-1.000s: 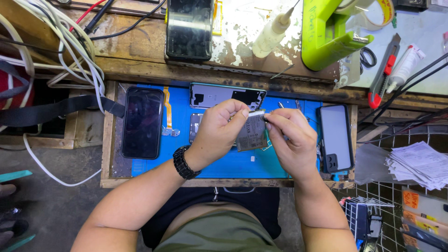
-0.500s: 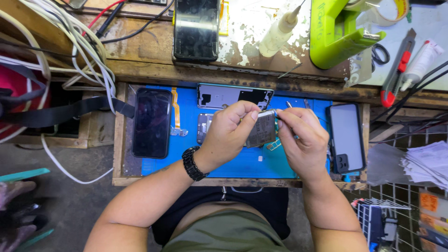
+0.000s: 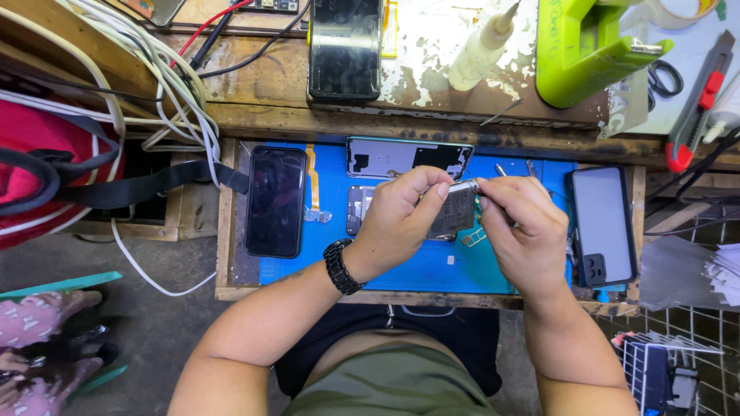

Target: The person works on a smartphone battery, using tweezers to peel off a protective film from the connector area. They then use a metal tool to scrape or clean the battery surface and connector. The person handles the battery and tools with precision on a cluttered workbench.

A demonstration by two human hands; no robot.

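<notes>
We hold one grey phone battery (image 3: 455, 209) between both hands over the blue mat (image 3: 432, 270).

Nearest us, our left hand (image 3: 397, 219), a black watch (image 3: 340, 266) on its wrist, pinches the battery's left edge with thumb and fingers, while our right hand (image 3: 520, 231) grips its upper right corner; both hands are closed on it, and it hangs tilted just above the mat. On the mat we count three phone parts lying flat: a dark screen (image 3: 275, 202) at the left with an orange flex cable (image 3: 312, 185) beside it, an opened phone frame (image 3: 407, 157) behind the hands, and a phone back (image 3: 603, 223) at the right. Farther off, on the worn counter (image 3: 262, 85), lie one more dark phone (image 3: 344, 48), one white bottle (image 3: 482, 48), one green holder (image 3: 586, 54) and a bundle of white cables (image 3: 154, 62).
</notes>
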